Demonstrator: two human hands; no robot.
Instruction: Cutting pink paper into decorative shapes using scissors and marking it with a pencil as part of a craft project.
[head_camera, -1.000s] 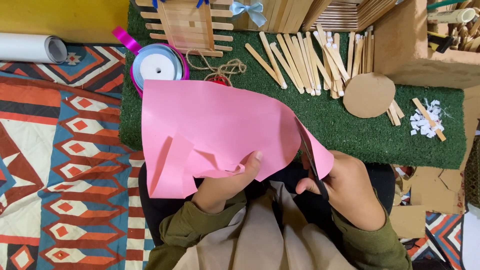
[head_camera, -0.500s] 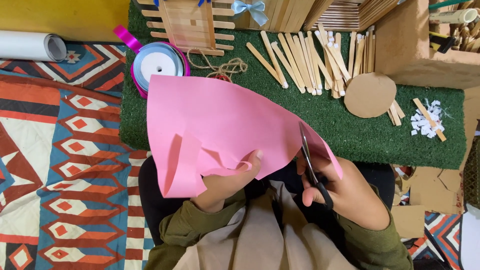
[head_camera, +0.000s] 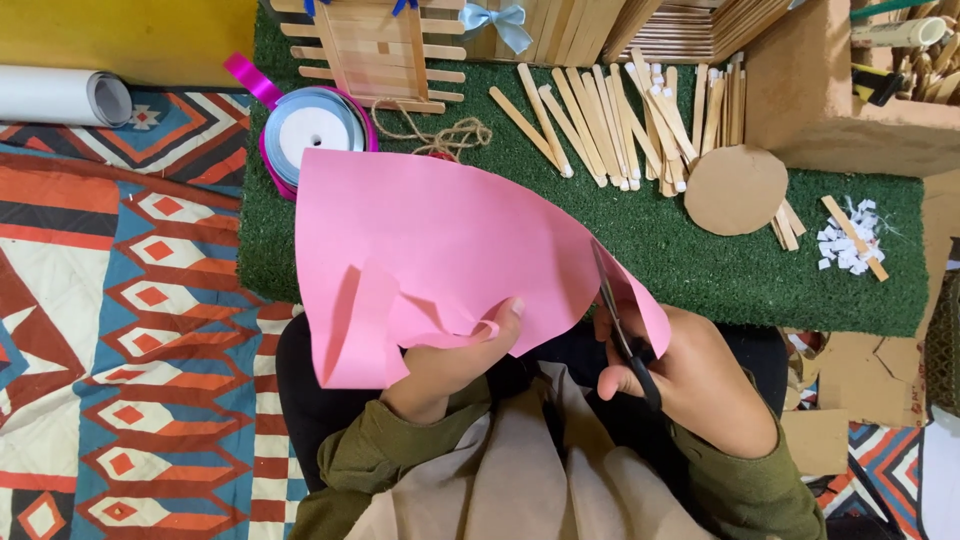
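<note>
two hands | left hand (head_camera: 450, 365) pinches curled pink paper (head_camera: 440, 240) | right hand (head_camera: 690, 385) grips black scissors (head_camera: 620, 325)

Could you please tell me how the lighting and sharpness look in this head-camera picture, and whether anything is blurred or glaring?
Head view: even, soft light, no harsh glare; the pink paper is bright and crisp; the scissors in the right hand look slightly soft; the left hand casts only a faint shadow; the green mat stays sharp.
</note>
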